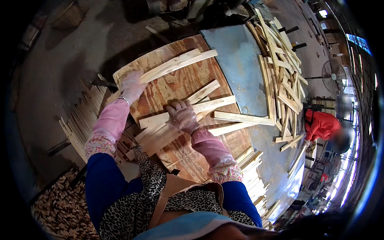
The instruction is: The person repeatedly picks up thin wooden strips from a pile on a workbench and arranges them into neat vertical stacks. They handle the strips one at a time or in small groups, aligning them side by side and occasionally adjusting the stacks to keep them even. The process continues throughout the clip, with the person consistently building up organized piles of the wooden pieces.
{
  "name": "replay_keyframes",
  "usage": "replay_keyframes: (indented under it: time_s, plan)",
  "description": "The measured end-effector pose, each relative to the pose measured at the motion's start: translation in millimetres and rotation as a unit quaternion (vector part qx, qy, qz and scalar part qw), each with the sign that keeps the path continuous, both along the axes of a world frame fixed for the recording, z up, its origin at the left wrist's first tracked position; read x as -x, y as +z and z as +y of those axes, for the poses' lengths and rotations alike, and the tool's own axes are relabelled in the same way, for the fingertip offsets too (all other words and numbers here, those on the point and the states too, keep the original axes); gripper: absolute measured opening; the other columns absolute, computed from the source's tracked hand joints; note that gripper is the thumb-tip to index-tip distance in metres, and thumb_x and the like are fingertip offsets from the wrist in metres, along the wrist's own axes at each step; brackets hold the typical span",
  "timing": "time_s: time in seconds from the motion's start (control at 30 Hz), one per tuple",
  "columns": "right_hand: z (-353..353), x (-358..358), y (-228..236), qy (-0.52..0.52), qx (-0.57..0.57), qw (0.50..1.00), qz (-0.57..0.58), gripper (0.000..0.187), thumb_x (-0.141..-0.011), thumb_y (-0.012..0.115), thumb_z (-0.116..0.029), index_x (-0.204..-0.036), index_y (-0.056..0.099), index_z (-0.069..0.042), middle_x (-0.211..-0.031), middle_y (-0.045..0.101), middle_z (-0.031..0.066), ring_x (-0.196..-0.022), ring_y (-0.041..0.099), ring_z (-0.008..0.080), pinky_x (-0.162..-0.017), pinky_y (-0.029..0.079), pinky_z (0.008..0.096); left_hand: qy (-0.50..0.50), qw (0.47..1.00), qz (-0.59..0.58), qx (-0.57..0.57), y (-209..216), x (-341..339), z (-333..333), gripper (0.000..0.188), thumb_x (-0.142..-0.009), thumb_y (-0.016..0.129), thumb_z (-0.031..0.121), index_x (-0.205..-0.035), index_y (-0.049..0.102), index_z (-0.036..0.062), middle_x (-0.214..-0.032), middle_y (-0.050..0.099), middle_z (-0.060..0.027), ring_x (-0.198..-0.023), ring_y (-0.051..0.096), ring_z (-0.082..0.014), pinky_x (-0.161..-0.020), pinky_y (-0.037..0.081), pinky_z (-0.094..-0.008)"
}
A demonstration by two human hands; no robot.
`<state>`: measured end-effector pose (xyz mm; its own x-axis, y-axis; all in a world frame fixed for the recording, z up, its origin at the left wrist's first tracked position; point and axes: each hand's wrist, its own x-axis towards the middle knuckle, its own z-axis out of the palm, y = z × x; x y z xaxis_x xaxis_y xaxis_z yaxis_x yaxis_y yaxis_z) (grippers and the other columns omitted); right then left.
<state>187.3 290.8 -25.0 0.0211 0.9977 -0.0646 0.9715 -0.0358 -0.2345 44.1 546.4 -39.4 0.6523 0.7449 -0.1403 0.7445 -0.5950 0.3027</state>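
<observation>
At the far left edge of a plywood board (160,60), my left hand (132,85) in a thin pale glove is closed on the near end of a pale wooden slat (172,66). A second slat lies alongside it, pointing to the far right. My right hand (183,116), also gloved, has its curled fingers round another wooden slat (216,104) in the middle of the board. Several more slats cross and fan out beneath and beside this hand, one of them a wider piece (154,141). The palm hides part of where they overlap.
A grey metal tabletop (236,60) adjoins the board, with a jumbled slat pile (284,72) on its right. Slats stack at the left (86,116) and lower right (254,176). Cut ends fill the lower left (64,204). A person in red (320,124) bends at the far right.
</observation>
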Motion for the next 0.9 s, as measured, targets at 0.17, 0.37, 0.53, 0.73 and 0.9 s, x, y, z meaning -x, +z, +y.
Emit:
replay_keyframes:
  time_s: [0.17, 0.37, 0.53, 0.73, 0.9]
  plan:
    - [-19.9, 10.7, 3.6, -0.042, -0.096, 0.994, 0.037, 0.065, -0.066, 0.08, -0.036, -0.125, 0.064, -0.015, -0.131, 0.059, 0.0086, -0.131, 0.051, 0.0308, -0.116, 0.033, 0.0568, -0.029, 0.999, -0.003, 0.018, 8.9, -17.9, -4.5, 0.065, -0.089, 0.075, 0.04, -0.144, 0.057, 0.0086, -0.141, 0.058, -0.0129, -0.135, 0.052, -0.0312, -0.116, 0.041, -0.0423]
    - [-59.2, 54.3, 39.2, -0.125, -0.181, 0.972, 0.077, 0.06, -0.077, 0.076, -0.033, -0.13, 0.065, -0.006, -0.126, 0.066, 0.0151, -0.126, 0.058, 0.0398, -0.112, 0.044, 0.0561, -0.079, 0.994, -0.05, -0.051, 15.0, -89.1, -34.8, 0.073, -0.093, 0.071, 0.047, -0.152, 0.046, 0.0144, -0.151, 0.05, -0.0141, -0.141, 0.046, -0.036, -0.117, 0.037, -0.0513]
    - [-170.5, 27.0, 11.8, -0.409, -0.172, 0.883, 0.152, 0.06, -0.09, 0.073, -0.026, -0.144, 0.057, -0.006, -0.132, 0.064, 0.0209, -0.121, 0.063, 0.039, -0.102, 0.054, 0.0465, -0.281, 0.957, 0.016, 0.075, 48.0, -42.8, -138.5, 0.106, -0.085, 0.076, 0.057, -0.165, 0.025, 0.0102, -0.166, 0.032, -0.0196, -0.152, 0.029, -0.0415, -0.126, 0.022, -0.056]
    - [-208.5, -102.6, 31.5, -0.715, -0.062, 0.694, 0.056, 0.086, -0.088, 0.075, -0.042, -0.158, 0.038, -0.009, -0.144, 0.054, 0.027, -0.128, 0.058, 0.0444, -0.104, 0.05, 0.0497, -0.249, 0.953, 0.169, 0.035, 60.3, 53.5, -212.7, 0.121, -0.07, 0.085, 0.059, -0.162, 0.029, 0.0025, -0.167, 0.026, -0.025, -0.153, 0.026, -0.0458, -0.127, 0.018, -0.0574]
    - [-162.2, -163.4, 36.0, -0.82, 0.083, 0.564, 0.052, 0.108, -0.08, 0.077, -0.058, -0.166, 0.024, -0.019, -0.164, 0.035, 0.0256, -0.146, 0.042, 0.0451, -0.118, 0.039, 0.0496, -0.189, 0.977, 0.051, 0.079, 24.1, 69.6, -236.9, 0.109, -0.077, 0.082, 0.051, -0.162, 0.03, 0.0058, -0.168, 0.028, -0.0204, -0.15, 0.034, -0.0436, -0.122, 0.031, -0.055]
